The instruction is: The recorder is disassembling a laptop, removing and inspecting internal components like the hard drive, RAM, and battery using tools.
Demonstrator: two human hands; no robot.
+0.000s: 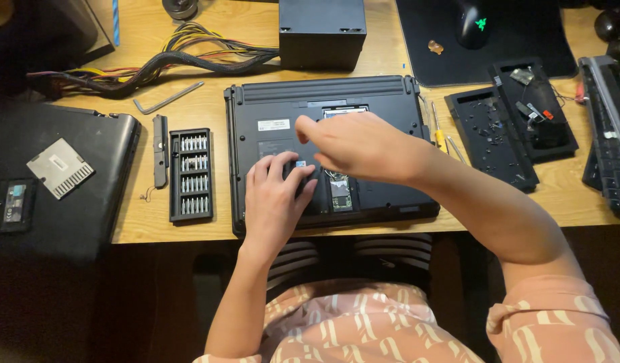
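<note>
Head view. A black laptop lies bottom-up on the wooden counter, near its front edge, with an opened bay in the base exposing a small green circuit card.

The left hand rests flat on the laptop base, fingers spread narrow and curled down onto a small dark part just left of the circuit card; whether they pinch it cannot be told.

The right hand hovers above and across the left fingertips, its fingers bent loosely inward, thumb pointing left; nothing visibly held, and its underside is hidden.

Left of the left fingers, off the laptop: an open black case of screwdriver bits, a slim black strip beside it, and a bent hex key farther back.

Right of the right hand, a yellow-handled screwdriver lies just beside the laptop edge; beyond it two black plastic covers.

Behind the fingers, a black box with a bundle of cables running left.

A second dark laptop sits far left.
</note>
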